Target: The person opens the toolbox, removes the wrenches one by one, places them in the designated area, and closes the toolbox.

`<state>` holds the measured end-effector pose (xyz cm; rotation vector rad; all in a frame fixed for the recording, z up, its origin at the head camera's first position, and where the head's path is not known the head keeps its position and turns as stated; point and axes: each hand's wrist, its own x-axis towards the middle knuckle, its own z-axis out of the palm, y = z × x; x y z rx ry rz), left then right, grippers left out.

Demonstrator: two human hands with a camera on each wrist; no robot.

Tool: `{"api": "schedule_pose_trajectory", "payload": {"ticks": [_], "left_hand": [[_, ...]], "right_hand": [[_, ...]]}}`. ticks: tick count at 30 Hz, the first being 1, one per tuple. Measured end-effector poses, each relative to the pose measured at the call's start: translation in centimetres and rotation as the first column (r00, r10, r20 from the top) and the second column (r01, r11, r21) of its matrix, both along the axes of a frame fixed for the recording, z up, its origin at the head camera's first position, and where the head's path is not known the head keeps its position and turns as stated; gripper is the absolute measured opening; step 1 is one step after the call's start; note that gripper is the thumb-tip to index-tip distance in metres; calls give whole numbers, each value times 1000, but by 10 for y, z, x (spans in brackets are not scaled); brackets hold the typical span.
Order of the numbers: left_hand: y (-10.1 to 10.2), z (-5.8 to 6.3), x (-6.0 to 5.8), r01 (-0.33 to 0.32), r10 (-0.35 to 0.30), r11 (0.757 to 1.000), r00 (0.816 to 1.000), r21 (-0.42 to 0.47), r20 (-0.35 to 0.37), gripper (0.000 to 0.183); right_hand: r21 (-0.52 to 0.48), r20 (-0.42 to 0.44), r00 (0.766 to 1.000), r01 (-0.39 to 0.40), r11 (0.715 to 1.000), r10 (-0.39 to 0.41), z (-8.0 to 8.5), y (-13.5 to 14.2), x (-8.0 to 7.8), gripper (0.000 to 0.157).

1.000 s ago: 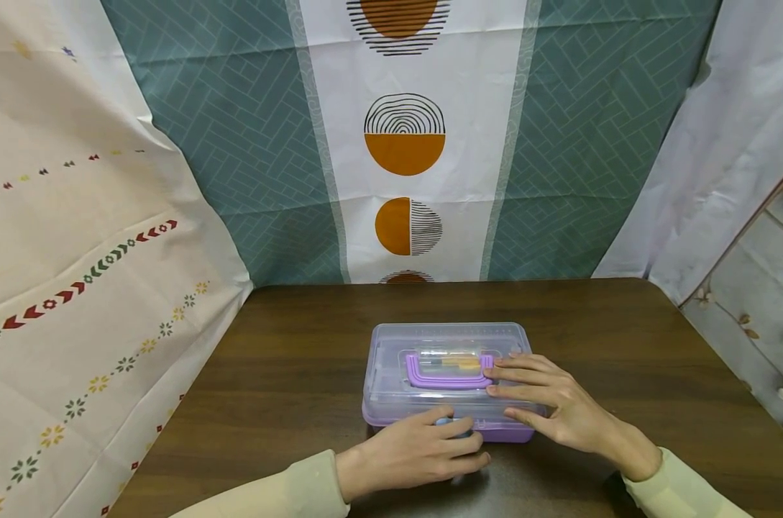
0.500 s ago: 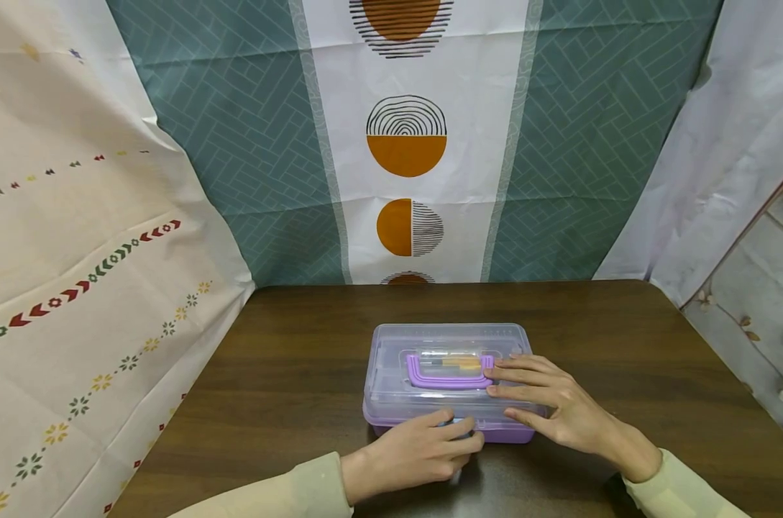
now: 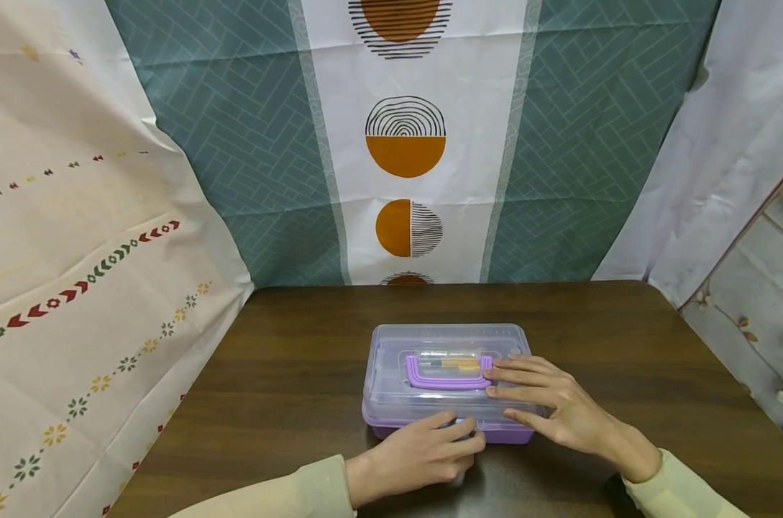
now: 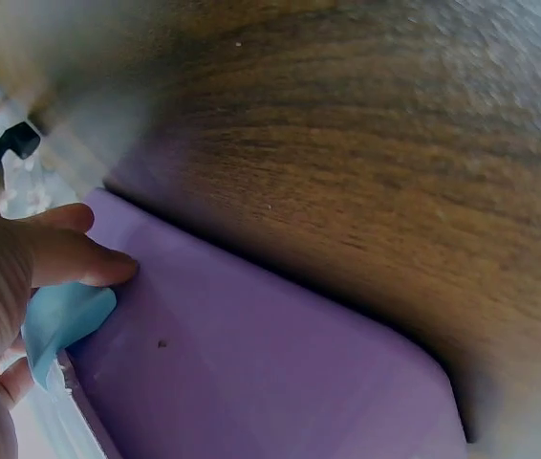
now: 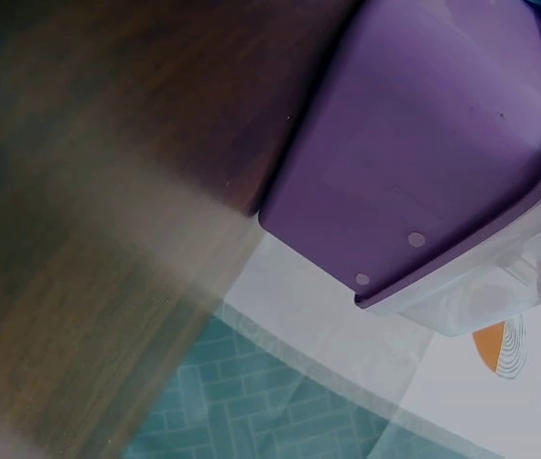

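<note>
A plastic storage box with a clear lid [image 3: 391, 381], a purple base [image 4: 251, 354] and a purple carry handle [image 3: 446, 383] stands on the table, its lid down. At the middle of its front side, my left hand [image 3: 423, 452] has its fingers curled round a light blue latch [image 4: 68, 316], which tilts out from the lid's edge in the left wrist view. Part of the latch is hidden by the fingers. My right hand [image 3: 549, 399] rests on the lid's right side with fingers spread, fingertips right by the handle. Yellowish items [image 3: 461, 363] show through the lid.
The brown wooden table [image 3: 287, 374] ends at a back edge against a hanging teal and white cloth [image 3: 268, 180]. A cream patterned cloth [image 3: 93, 309] hangs along the left side, and a pale flowered cloth [image 3: 766, 316] on the right.
The left hand's fingers have curled in more tightly at the latch, and less of its blue shows in the head view. The right hand and the box stay in place.
</note>
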<state>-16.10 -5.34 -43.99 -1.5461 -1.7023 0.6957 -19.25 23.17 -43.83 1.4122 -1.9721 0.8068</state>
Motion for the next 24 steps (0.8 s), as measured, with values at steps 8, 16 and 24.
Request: {"api": "schedule_pose_trajectory", "payload": {"ticks": [8,16,24], "left_hand": [[4,-12,-2,-62,61,997,998,-45,-9,20],[5,-12,-2,-73,70,994,997,-80,-35,21],[5,-11,-3,-65,59,994,996,-93,-68,20]], "right_hand": [[6,5,1000,15,1000,-15,0,0,0,36],[4,15,1000,16,1000,-16,0,0,0,35],[-2,5,1000,9,1000,-9,-1,1,0,35]]}}
